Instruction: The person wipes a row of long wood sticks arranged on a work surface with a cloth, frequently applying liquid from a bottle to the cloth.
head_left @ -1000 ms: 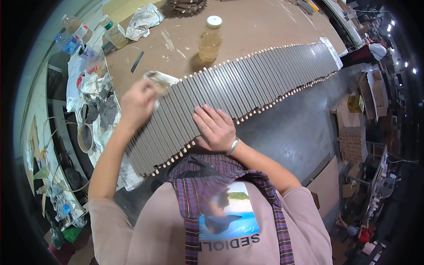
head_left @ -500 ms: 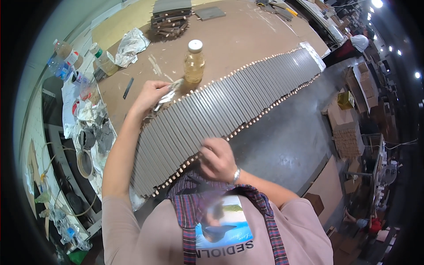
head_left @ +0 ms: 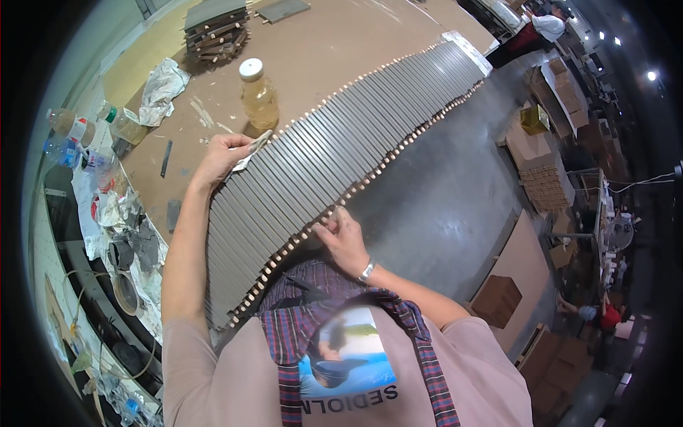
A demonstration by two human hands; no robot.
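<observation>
A long row of narrow grey slats (head_left: 313, 149) lies side by side along the table edge, with pale peg-like ends on both sides. My left hand (head_left: 222, 158) pinches a crumpled white cloth (head_left: 252, 152) at the row's far edge. Along the near edge, my right hand (head_left: 344, 242) is closed, thumb and fingertips together at the pegs. Whether something sits between those fingertips is too small to tell. Just beyond the cloth stands a clear bottle (head_left: 259, 99) with a white cap and yellowish liquid.
Stacked grey pieces (head_left: 213, 32) stand at the back of the brown table (head_left: 341, 43), near a crumpled white cloth (head_left: 163, 91). Several plastic bottles (head_left: 70, 128) line the left. Cardboard stacks (head_left: 544, 178) stand on the right. Another person (head_left: 544, 32) is at the far right.
The scene has shifted left in the picture. My left hand stays at the far edge with the cloth. My right hand's fingers have moved onto the pegs at the near edge.
</observation>
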